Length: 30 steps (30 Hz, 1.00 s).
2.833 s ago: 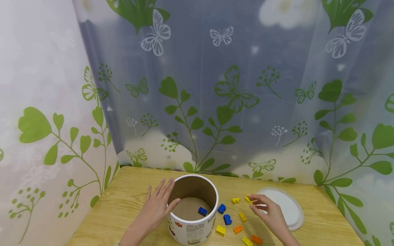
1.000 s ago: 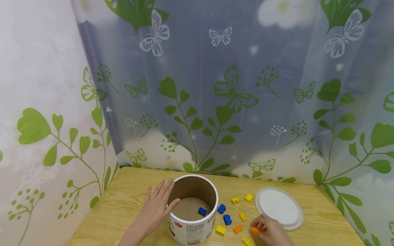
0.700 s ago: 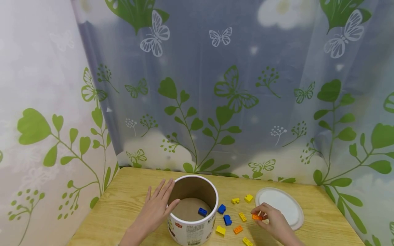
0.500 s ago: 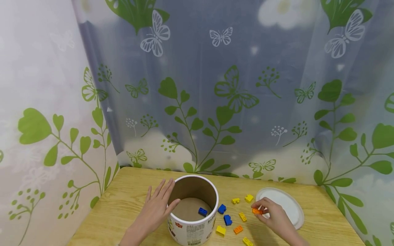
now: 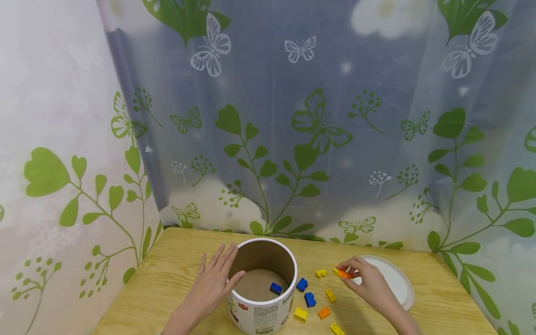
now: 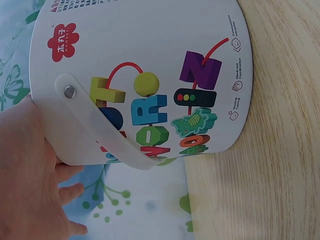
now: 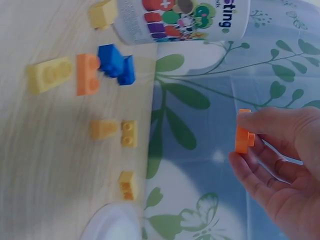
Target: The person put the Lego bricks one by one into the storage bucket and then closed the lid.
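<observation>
My left hand [image 5: 211, 284] lies with straight, spread fingers against the left rim of a white cylindrical tub [image 5: 261, 309]. Inside the tub one blue toy brick [image 5: 275, 288] rests on the brown bottom. The left wrist view shows the tub's printed side and its white plastic handle [image 6: 102, 127]. My right hand [image 5: 368, 281] pinches an orange toy brick [image 7: 242, 132] between thumb and fingers, held up above the table. In the head view that brick overlaps a yellow brick [image 5: 336, 271] standing behind it.
Right of the tub several loose bricks lie on the wooden table [image 5: 184, 251]: two blue bricks [image 5: 310, 299], an orange brick [image 5: 324, 313] and several yellow bricks [image 5: 300, 314]. A round white lid [image 5: 402, 284] lies at the right. A patterned curtain [image 5: 268, 139] hangs behind the table.
My right hand set down a yellow brick near the lid, then picked the orange brick off the table and moved it up and away from me. My left hand has stayed put.
</observation>
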### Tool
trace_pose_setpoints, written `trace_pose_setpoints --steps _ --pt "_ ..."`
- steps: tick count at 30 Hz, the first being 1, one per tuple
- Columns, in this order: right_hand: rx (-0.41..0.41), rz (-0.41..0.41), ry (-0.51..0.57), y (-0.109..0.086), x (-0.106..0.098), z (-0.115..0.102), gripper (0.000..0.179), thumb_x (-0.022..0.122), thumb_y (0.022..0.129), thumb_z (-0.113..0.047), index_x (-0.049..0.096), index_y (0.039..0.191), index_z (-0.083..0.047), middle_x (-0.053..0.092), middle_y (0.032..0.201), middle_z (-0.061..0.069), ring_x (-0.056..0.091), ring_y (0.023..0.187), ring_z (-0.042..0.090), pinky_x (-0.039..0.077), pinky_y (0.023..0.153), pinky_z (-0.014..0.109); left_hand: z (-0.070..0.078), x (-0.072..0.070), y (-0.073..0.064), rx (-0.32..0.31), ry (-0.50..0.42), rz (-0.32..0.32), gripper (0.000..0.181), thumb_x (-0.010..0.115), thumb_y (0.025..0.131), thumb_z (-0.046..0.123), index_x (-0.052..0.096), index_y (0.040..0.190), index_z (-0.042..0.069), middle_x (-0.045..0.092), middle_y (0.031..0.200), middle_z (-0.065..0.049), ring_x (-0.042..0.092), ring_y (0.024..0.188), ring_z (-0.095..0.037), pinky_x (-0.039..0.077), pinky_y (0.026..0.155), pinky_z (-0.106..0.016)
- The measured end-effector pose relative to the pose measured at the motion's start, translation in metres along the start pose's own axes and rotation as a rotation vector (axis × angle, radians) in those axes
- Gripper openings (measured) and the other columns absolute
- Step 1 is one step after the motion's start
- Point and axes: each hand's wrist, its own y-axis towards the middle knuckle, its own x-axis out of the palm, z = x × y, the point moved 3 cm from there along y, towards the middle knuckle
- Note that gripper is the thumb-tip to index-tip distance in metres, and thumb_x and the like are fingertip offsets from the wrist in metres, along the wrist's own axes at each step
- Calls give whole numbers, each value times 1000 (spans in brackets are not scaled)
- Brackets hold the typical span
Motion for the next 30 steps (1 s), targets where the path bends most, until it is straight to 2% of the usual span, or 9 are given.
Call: trace_pose_setpoints --steps 6,11,21,25,30 --pt "-19 18 14 16 1 -18 25 79 84 2 73 102 -15 66 96 -4 61 77 5 60 70 29 -1 0 -1 7 22 3 70 49 105 50 34 159 9 33 164 -6 24 153 -32 10 119 -68" --pt "-71 26 42 28 5 -32 25 79 84 4 73 104 -11 64 95 -3 63 79 8 60 71 26 -2 0 -1 12 34 -3 71 47 105 52 33 160 10 32 165 -5 24 153 -32 10 119 -68" --pt "-177 71 59 55 19 -64 24 80 84 0 73 104 -12 66 97 -4 65 80 10 59 72 24 -2 0 -2 13 39 1 70 48 104 51 34 159 9 32 164 -6 24 153 -31 11 119 -68" --pt "-221 60 88 67 27 -75 23 79 86 0 72 105 -11 66 99 -2 65 81 12 60 73 29 -2 1 -1 12 43 -2 70 47 105 52 34 159 10 32 165 -5 24 153 -31 12 119 -68" --pt "-237 21 138 78 39 -88 21 78 87 -1 72 106 -8 65 101 1 66 82 13 61 75 32 -3 1 0 8 42 -8 70 46 105 53 35 159 10 31 165 -4 24 153 -31 12 119 -68"
